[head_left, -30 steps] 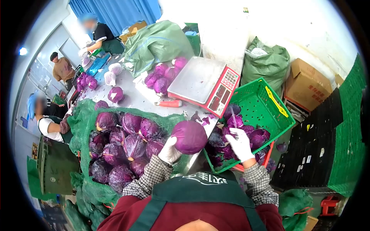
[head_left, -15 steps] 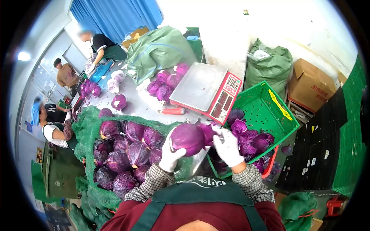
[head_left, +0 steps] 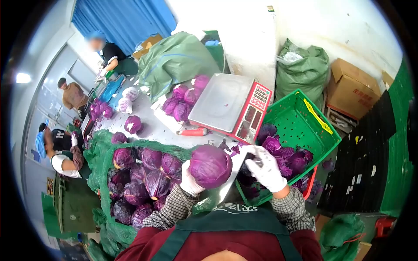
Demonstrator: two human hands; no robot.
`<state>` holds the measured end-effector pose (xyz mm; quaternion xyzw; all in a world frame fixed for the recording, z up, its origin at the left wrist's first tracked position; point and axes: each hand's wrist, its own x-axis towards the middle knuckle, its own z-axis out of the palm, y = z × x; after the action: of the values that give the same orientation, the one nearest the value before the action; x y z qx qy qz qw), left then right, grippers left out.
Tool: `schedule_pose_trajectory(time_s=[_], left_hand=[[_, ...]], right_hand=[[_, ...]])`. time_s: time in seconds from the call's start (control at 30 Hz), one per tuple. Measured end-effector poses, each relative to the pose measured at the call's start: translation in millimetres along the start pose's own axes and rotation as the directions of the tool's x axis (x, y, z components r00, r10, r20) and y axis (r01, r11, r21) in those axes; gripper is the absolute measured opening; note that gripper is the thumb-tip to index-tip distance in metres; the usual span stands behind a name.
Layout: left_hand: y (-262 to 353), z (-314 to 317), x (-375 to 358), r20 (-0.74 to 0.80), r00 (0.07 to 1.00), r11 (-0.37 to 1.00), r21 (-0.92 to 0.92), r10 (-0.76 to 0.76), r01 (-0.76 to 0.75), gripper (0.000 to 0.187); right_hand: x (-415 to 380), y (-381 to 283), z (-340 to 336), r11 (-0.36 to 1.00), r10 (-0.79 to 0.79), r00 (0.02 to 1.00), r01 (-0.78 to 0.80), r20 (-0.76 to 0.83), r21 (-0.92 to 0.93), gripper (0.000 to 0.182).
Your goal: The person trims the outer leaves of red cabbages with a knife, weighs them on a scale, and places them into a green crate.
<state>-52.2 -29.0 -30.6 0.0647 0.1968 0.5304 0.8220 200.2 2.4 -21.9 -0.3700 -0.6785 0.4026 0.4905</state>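
Your apron (head_left: 261,219) bears white characters, partly folded from view; the carton (head_left: 353,89) carries red ones, too small to read surely. You have one scale (head_left: 223,102), one green crate (head_left: 320,141) and two foam-netted heads (head_left: 128,99) ahead. Your left hand (head_left: 190,180) grips one cabbage (head_left: 211,166) above the worktop (head_left: 159,130) edge, its stem end hidden, too round for a clear long axis. Your right hand (head_left: 264,167) is half-open by the crate, thumb and fingers parted.

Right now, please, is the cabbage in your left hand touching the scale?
No, the left hand holds the cabbage clear of the scale.
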Motion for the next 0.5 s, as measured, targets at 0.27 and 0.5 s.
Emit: schedule_pose_trajectory(time_s=[0.27,0.5], left_hand=[[-16.7,29.5,12.6,0.040,0.994,0.714,0.693,0.100,-0.100,0.073],[3.5,-40.9,37.5,0.226,0.969,0.991,0.110,-0.094,0.070,0.062]], right_hand=[[26.9,17.8,26.1,0.948,-0.085,0.988,0.039,0.131,0.317,0.032],[5.9,21.8,-12.4,0.790,0.350,0.919,-0.394,0.182,0.470,0.016]])
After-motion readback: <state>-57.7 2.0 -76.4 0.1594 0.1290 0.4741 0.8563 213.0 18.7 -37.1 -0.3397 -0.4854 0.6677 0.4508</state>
